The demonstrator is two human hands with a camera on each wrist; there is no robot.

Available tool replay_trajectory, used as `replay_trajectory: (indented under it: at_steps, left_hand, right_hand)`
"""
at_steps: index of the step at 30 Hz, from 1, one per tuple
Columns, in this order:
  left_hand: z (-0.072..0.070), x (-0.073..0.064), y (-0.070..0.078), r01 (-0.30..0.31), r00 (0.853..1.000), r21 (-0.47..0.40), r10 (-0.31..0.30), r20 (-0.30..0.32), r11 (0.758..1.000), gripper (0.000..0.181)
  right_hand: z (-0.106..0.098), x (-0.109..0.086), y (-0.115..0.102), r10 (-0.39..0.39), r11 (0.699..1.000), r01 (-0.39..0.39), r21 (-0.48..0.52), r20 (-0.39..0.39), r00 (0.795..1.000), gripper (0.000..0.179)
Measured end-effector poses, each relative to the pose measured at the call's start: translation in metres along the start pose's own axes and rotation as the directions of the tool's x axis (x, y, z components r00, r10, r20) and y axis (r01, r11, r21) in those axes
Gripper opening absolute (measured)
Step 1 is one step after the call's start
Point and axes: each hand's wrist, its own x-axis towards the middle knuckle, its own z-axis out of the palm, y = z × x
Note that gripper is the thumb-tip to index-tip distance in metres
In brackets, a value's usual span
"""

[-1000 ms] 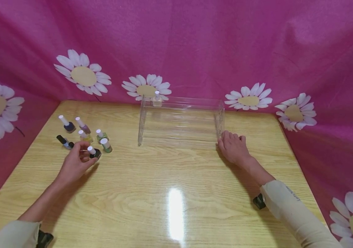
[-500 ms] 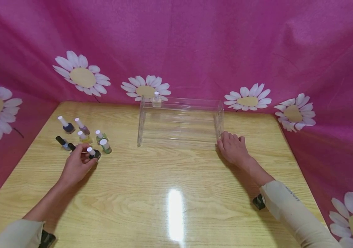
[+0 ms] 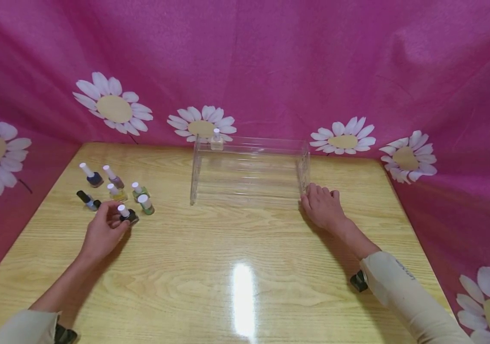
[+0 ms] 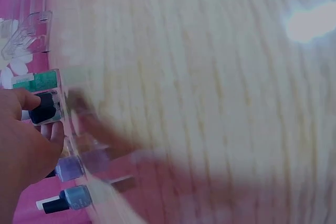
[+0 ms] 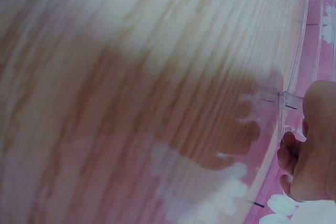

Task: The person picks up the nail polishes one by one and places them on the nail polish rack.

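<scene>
My left hand (image 3: 102,234) pinches a black nail polish bottle (image 3: 130,218) with a white cap, at the front of a loose group of bottles. In the left wrist view the thumb presses on the dark glass (image 4: 46,109), and fingers curl beneath it. Beside it stands a green nail polish bottle (image 3: 146,204). A clear stepped display rack (image 3: 251,147) stands at the table's back, with a pale nail polish bottle (image 3: 216,142) on its top tier at the left. My right hand (image 3: 324,205) grips the rack's front right corner, fingers curled in the right wrist view.
Several other polish bottles stand behind the left hand: navy (image 3: 94,179), purple (image 3: 117,181), yellow (image 3: 118,193), light green (image 3: 139,192) and light blue (image 3: 90,204). A black cap (image 3: 97,204) shows partly behind the fingers. The wooden table (image 3: 227,253) meets a pink flowered cloth (image 3: 270,71).
The left hand and the black nail polish bottle have shifted slightly left and toward the person, and the bottle leans more. The right hand stays at the rack's corner.
</scene>
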Motion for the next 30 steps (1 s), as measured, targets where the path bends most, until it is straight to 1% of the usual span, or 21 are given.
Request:
replay_trajectory:
  at_steps: [4, 7, 9, 11, 15, 17, 19, 25, 27, 30]
  left_hand:
    - [-0.004, 0.0, 0.005, 0.022, 0.999, -0.063, -0.024, -0.026, 0.998, 0.046]
    - [-0.009, 0.001, 0.012, 0.023, 0.999, -0.11, -0.026, -0.027, 0.994, 0.044]
    - [-0.013, 0.002, 0.018, 0.002, 0.999, -0.131, -0.006, -0.032, 0.991, 0.043]
    - [-0.016, 0.004, 0.023, -0.038, 0.998, -0.143, 0.032, -0.046, 0.989, 0.043]
    - [-0.019, 0.013, 0.033, -0.126, 0.99, -0.178, 0.114, -0.079, 0.976, 0.042]
    - [-0.018, 0.018, 0.037, -0.154, 0.987, -0.197, 0.14, -0.084, 0.968, 0.042]
    - [-0.017, 0.023, 0.04, -0.171, 0.984, -0.223, 0.156, -0.083, 0.96, 0.042]
    - [-0.011, 0.037, 0.053, -0.197, 0.98, -0.246, 0.186, -0.071, 0.949, 0.043]
    - [-0.009, 0.042, 0.059, -0.205, 0.979, -0.238, 0.197, -0.057, 0.949, 0.042]
    - [-0.005, 0.047, 0.067, -0.213, 0.977, -0.256, 0.213, -0.03, 0.943, 0.042]
  right_hand:
    - [-0.001, -0.001, 0.0, -0.004, 1.0, 0.004, 0.0, -0.005, 1.0, 0.025]
    - [-0.001, -0.001, -0.001, -0.008, 1.0, 0.008, 0.001, -0.014, 1.0, 0.025]
    - [-0.001, -0.001, 0.0, -0.009, 1.0, 0.009, 0.002, -0.02, 1.0, 0.025]
    - [-0.002, -0.002, -0.001, -0.012, 1.0, 0.012, 0.003, -0.022, 1.0, 0.025]
    - [-0.001, -0.002, 0.0, -0.012, 1.0, 0.012, 0.006, -0.018, 1.0, 0.025]
    - [-0.001, -0.002, 0.0, -0.011, 1.0, 0.011, 0.008, -0.015, 1.0, 0.025]
    - [0.0, -0.001, 0.0, -0.008, 1.0, 0.008, 0.01, -0.01, 1.0, 0.026]
    - [0.001, -0.001, 0.001, 0.002, 1.0, -0.002, 0.01, 0.003, 1.0, 0.027]
    - [0.001, 0.0, 0.001, 0.002, 1.0, -0.002, 0.01, 0.003, 1.0, 0.027]
    - [0.001, 0.0, 0.0, 0.0, 1.0, 0.0, 0.013, 0.002, 1.0, 0.027]
